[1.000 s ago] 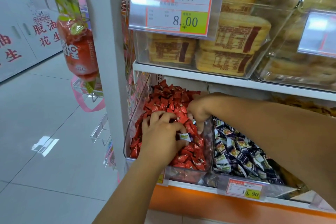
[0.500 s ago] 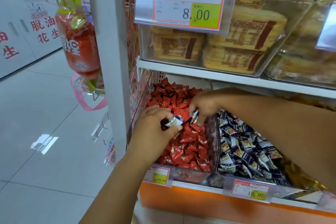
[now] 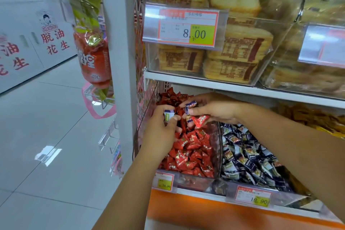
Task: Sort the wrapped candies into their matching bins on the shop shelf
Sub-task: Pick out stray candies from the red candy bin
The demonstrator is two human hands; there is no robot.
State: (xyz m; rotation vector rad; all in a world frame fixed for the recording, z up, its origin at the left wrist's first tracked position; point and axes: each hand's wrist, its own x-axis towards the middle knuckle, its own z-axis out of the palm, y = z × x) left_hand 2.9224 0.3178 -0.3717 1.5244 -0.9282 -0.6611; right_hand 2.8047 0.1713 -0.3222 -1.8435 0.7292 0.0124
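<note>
A clear bin (image 3: pixel 216 157) on the lower shelf is full of red wrapped candies (image 3: pixel 192 151). The bin (image 3: pixel 280 197) to its right holds dark blue and white wrapped candies (image 3: pixel 248 155). My left hand (image 3: pixel 162 132) is over the red pile and pinches one blue and white candy (image 3: pixel 168 115) between thumb and fingers. My right hand (image 3: pixel 211 109) reaches across from the right above the red bin. It grips several blue and white candies (image 3: pixel 190 105), and a red candy (image 3: pixel 200 120) hangs at its fingertips.
The shelf above carries clear bins of wrapped toast slices (image 3: pixel 231 56) with an 8.00 price tag (image 3: pixel 186 26). A white shelf upright (image 3: pixel 121 61) stands on the left, with a red snack bag (image 3: pixel 93 61) hanging beside it. Tiled aisle floor (image 3: pixel 46 155) lies left.
Both hands have lifted out of the red pile, each gripping blue and white candies picked from it. The camera has come closer to the shelf.
</note>
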